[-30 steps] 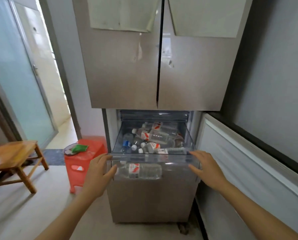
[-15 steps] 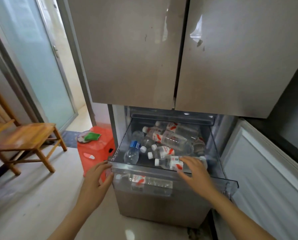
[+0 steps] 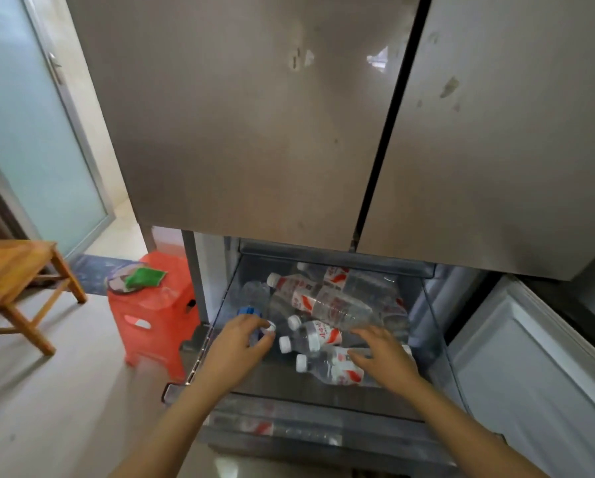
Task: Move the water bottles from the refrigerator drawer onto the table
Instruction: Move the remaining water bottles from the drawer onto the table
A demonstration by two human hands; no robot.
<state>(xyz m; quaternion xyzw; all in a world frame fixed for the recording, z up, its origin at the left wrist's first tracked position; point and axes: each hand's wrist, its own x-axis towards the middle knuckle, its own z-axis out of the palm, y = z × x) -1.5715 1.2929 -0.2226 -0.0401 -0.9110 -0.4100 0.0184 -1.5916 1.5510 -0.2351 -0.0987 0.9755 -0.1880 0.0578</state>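
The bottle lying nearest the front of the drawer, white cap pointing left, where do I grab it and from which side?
Probably best from above: the bottle lies on its side in the open-topped drawer, other bottles crowding behind. Wrap the grip round its labelled middle, beside the right hand.

The drawer [image 3: 306, 401] stands pulled out at lower centre, and my water bottles [image 3: 330, 307] lie in it on their sides in a loose heap, white caps mostly toward the left. The nearest bottle [image 3: 334, 370] lies along the front, a second one [image 3: 315, 336] just behind it. A blue cap [image 3: 249, 310] shows at the drawer's left side. The floor [image 3: 64, 391] at lower left carries a red stool [image 3: 154, 319] just beside the drawer, with a plate [image 3: 118, 281] and something green [image 3: 144, 276] on top, and a wooden chair [image 3: 13, 270] at the left edge.
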